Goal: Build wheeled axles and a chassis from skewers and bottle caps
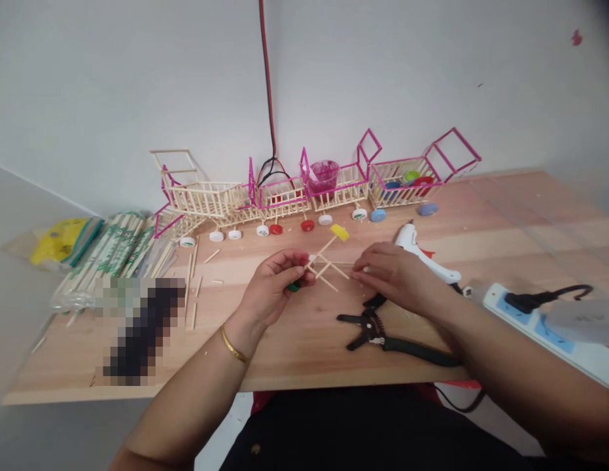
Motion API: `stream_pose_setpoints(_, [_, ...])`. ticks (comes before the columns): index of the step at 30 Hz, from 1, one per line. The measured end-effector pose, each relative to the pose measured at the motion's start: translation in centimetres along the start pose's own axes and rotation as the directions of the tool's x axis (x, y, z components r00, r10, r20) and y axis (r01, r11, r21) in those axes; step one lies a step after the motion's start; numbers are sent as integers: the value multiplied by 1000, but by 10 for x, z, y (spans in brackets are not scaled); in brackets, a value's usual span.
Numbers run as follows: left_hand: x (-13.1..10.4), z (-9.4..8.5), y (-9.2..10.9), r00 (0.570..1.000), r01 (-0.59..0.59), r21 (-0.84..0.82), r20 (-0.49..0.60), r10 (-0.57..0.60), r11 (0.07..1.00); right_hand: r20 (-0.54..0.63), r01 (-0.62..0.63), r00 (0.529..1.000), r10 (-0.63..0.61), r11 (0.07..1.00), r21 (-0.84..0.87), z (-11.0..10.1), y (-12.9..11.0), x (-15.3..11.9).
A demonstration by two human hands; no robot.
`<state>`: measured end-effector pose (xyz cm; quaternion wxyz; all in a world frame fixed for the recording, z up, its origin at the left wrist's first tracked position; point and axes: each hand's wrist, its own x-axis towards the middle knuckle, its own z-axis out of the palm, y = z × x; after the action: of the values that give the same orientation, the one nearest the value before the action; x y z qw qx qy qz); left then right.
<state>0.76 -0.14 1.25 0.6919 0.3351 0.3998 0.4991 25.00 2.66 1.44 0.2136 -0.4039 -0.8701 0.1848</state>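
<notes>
My left hand (278,282) is closed on a small stick frame (325,267) made of thin pale wooden sticks. A yellow piece (340,232) sits at the far end of one stick, and a green round piece (294,286) shows under my left fingers. My right hand (395,273) pinches at the right end of a thin stick running across from the frame; its fingertips partly hide that end. Below the right hand lie black-handled wire strippers (373,327). A white glue gun (422,254) lies just beyond it.
Several stick-built carts (279,199) with bottle-cap wheels line the wall, some with magenta bars. A magenta-stained cup (324,175) stands among them. Bagged chopsticks (122,248) and loose stick pieces (193,315) lie left. A power strip (554,333) lies right.
</notes>
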Motion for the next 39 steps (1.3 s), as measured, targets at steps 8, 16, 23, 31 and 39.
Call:
stream_pose_setpoints(8, [-2, -1, -1, 991, 101, 42, 84, -105, 994, 40, 105, 994, -98, 965, -239, 17, 17, 2])
stream_pose_setpoints(16, [3, -5, -7, 983, 160, 120, 75, -170, 980, -88, -14, 996, -18, 936, -351, 19, 20, 0])
stream_pose_setpoints(23, [2, -5, -8, 980, -152, 767, 35, 196, 623, -154, -24, 988, -24, 953, -302, 16, 17, -1])
stream_pose_setpoints(31, [0, -4, -7, 885, -394, 892, 302, 355, 220, -101, 111, 986, -129, 980, -168, 8, 3, 2])
stream_pose_setpoints(39, [-3, 2, -21, 871, -416, 897, 345, 349, 152, 42, 165, 986, -161, 978, -124, 13, -9, 3])
